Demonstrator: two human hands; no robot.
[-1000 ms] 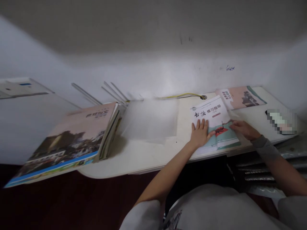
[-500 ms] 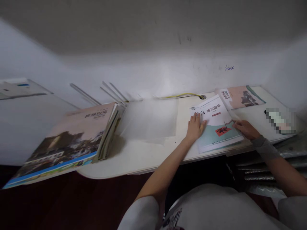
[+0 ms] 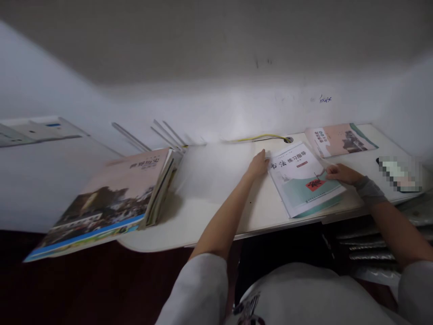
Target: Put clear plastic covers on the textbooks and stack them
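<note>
White-and-teal calligraphy booklet (image 3: 304, 183) lies flat near the front edge of the desk (image 3: 203, 221), right of centre. Judging by the hands, it is being squared up (or simply steadied); lifting it would call for a proper pinch at an edge. Left hand (image 3: 259, 164), fingers loosely extended, touches its top-left corner; right hand (image 3: 338, 173), lightly curled, rests on its right edge. Neither clamps anything. A textbook stack (image 3: 111, 198) sits well to the left.

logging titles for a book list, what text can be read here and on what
"书法 练习指导": cover of the white and teal book, between the left hand and right hand.
Likely "世界历史": top book of the left stack, blurred.
Pink book title and wall scribble: too blurred to read.
</note>
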